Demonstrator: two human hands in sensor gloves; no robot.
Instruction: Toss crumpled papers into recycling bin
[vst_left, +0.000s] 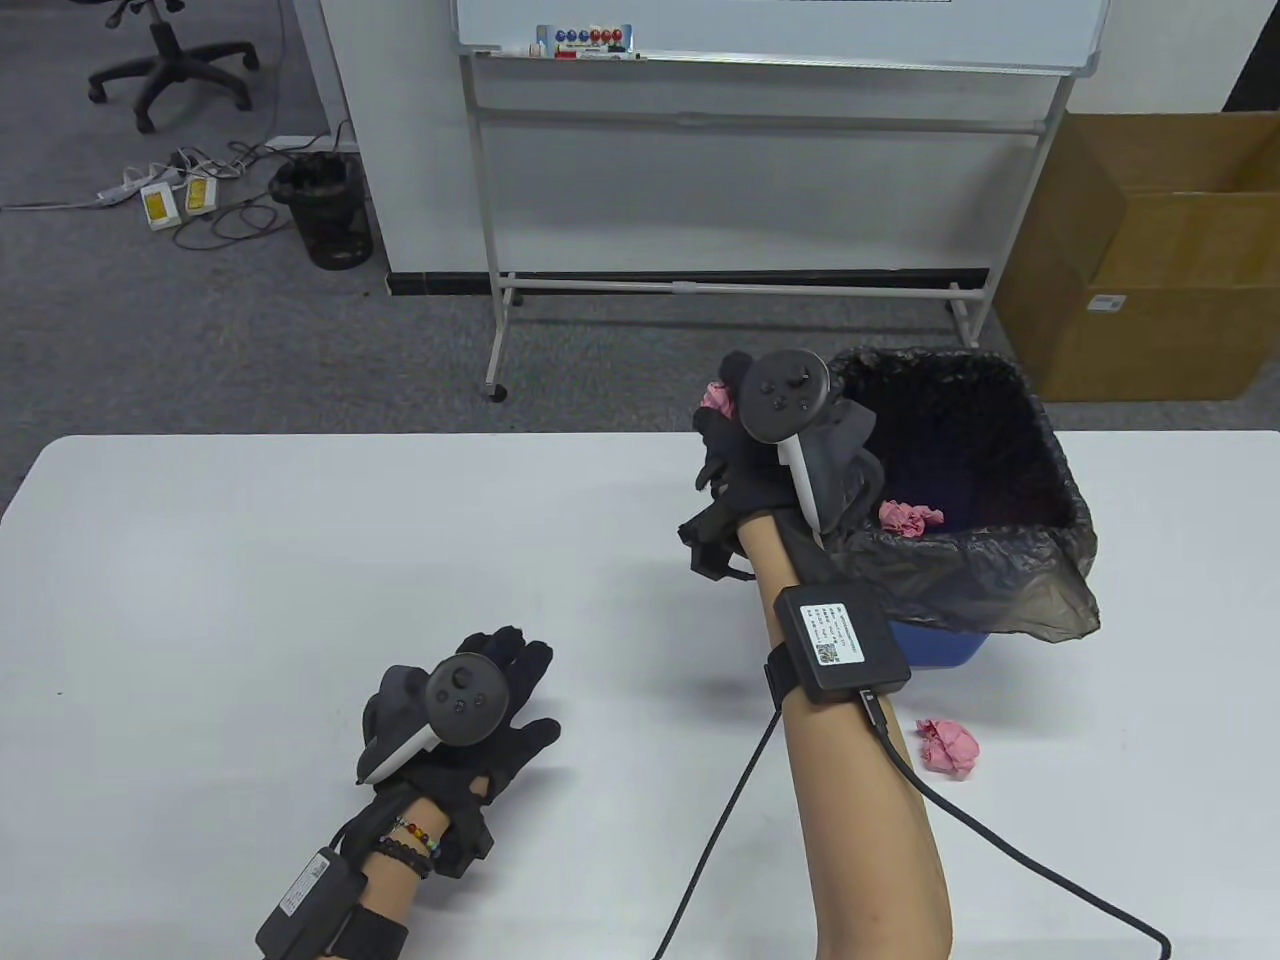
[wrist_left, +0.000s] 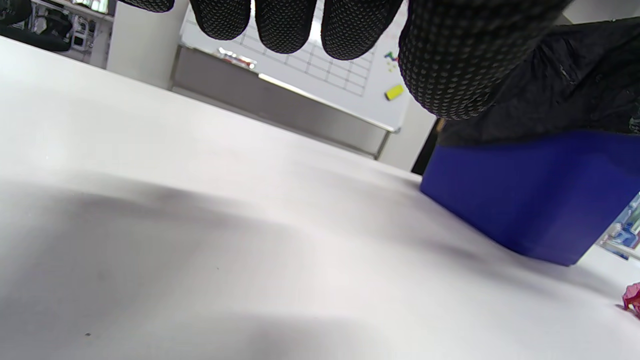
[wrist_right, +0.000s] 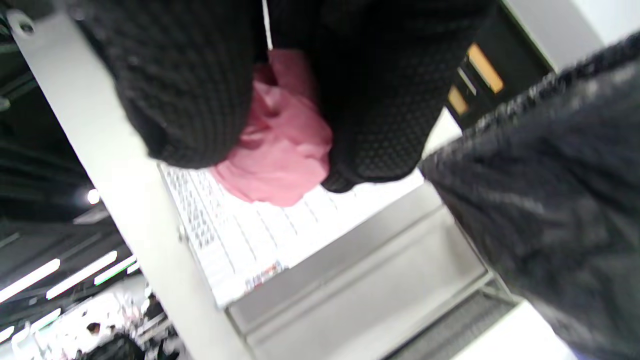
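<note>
A gloved left hand (vst_left: 462, 722) lies flat on the white table (vst_left: 250, 560), fingers (wrist_left: 285, 25) spread and holding nothing. To its right, the right hand (vst_left: 760, 450) is raised beside the left rim of the recycling bin (vst_left: 935, 645) — a blue tub lined with a black bag (vst_left: 1000, 575) — and its fingers (wrist_right: 380, 100) pinch a crumpled pink paper ball (wrist_right: 280, 150), held in the air just outside the bin's near-left corner. A second pink wad (vst_left: 908, 517) rests inside the bin on the liner, near the front wall. A third pink wad (vst_left: 947, 746) sits on the table just in front of the bin, right of the raised forearm — apart from both hands. A whiteboard stand (vst_left: 720, 290) rises behind the table, a cardboard box (vst_left: 1150, 260) at far right.
</note>
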